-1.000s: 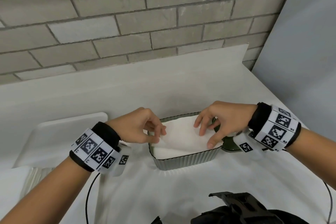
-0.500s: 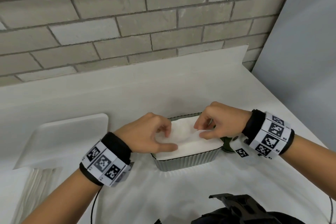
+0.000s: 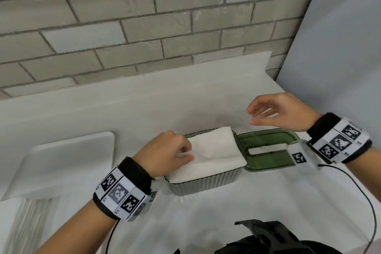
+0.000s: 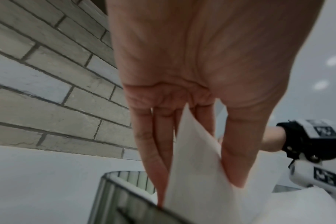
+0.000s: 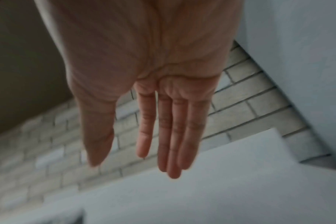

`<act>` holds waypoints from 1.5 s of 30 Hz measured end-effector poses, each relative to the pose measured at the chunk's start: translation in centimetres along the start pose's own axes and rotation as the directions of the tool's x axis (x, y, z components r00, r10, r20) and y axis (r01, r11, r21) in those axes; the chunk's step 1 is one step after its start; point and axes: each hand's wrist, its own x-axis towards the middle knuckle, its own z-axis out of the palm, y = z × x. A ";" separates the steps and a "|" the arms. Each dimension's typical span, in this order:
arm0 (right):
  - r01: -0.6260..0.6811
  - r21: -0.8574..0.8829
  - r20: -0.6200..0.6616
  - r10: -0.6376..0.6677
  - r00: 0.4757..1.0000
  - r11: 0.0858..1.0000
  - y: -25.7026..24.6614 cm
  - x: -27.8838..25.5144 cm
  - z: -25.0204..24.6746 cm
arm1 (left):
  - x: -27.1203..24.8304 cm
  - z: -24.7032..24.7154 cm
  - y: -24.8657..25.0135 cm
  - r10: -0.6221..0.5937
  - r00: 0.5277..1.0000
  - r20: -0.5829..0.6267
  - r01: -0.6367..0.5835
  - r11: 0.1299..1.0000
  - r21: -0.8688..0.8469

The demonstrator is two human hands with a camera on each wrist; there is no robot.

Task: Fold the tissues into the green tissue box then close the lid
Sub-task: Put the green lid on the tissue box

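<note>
The green ribbed tissue box [image 3: 206, 184] stands on the white counter, filled with white tissue [image 3: 214, 150]. The top sheet [image 4: 197, 166] is folded over and its right corner overhangs the box rim. My left hand [image 3: 185, 155] pinches the sheet's left edge between thumb and fingers, over the box's left end. The green lid [image 3: 268, 156], with a slot in it, lies flat just right of the box. My right hand [image 3: 259, 115] hovers above and behind the lid with relaxed fingers [image 5: 169, 136], holding nothing.
A white tray [image 3: 61, 161] lies at the left on the counter, with a ribbed pale object [image 3: 26, 222] in front of it. A brick wall runs behind and a grey panel [image 3: 340, 47] stands at the right. Dark gear [image 3: 266, 239] sits at the near edge.
My right hand has let go of the tissue and lifted up and to the right, uncovering the lid. The left hand still pinches the sheet's left edge.
</note>
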 end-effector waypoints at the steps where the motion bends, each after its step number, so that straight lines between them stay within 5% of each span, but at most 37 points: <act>1: -0.067 -0.143 0.060 0.076 0.995 0.988 1.7 -0.2 -0.1 | 0.0 0.1 -0.1 -0.001 1.000 -0.006 0.001 1.000 0.009; 5: -0.170 -0.518 0.348 0.388 0.853 0.838 8.0 -1.6 2.1 | -0.3 0.2 -0.5 0.011 1.000 -0.019 -0.011 1.000 -0.006; 8: -0.097 -0.596 0.369 0.379 0.849 0.797 9.4 -2.2 3.1 | -0.5 0.3 -0.8 0.019 1.000 -0.015 -0.019 1.000 0.012; 12: -0.164 -0.466 0.276 0.319 0.907 0.870 8.9 -2.0 3.0 | -0.8 0.6 -1.3 0.033 0.999 -0.029 -0.032 0.999 0.015; 23: -0.242 -0.326 0.013 0.260 0.966 0.914 7.6 -3.6 1.1 | -0.7 0.6 -1.4 0.072 0.994 -0.079 -0.070 0.997 0.029; 27: -0.258 0.158 -0.055 0.270 0.961 0.953 5.0 -3.9 -0.2 | -0.6 0.4 -1.1 0.083 0.991 -0.101 -0.079 0.996 0.038; 29: -0.226 0.583 -0.040 0.306 0.951 0.780 3.4 -4.0 0.3 | -0.6 0.5 -1.0 0.084 0.991 -0.105 -0.080 0.996 0.042; 31: -0.191 0.770 -0.021 0.323 0.946 0.609 2.1 -4.0 1.4 | -0.6 0.5 -1.1 0.078 0.991 -0.107 -0.075 0.997 0.036; 37: -0.070 0.834 -0.111 0.290 0.951 0.548 -0.3 -3.5 3.7 | -0.7 0.6 -1.3 0.062 0.993 -0.099 -0.061 0.998 0.007; 39: -0.062 0.886 -0.100 0.321 0.942 0.459 -0.6 -3.6 3.8 | -0.7 0.6 -1.4 0.058 0.994 -0.093 -0.059 0.998 -0.002; 43: -0.069 0.988 0.010 0.388 0.922 0.140 -0.6 -3.9 3.6 | -0.6 0.5 -1.3 0.059 0.994 -0.096 -0.062 0.998 -0.028; 45: -0.024 0.990 -0.041 0.440 0.897 0.141 -0.6 -3.8 3.4 | -0.6 0.4 -1.2 0.053 0.994 -0.095 -0.057 0.998 -0.031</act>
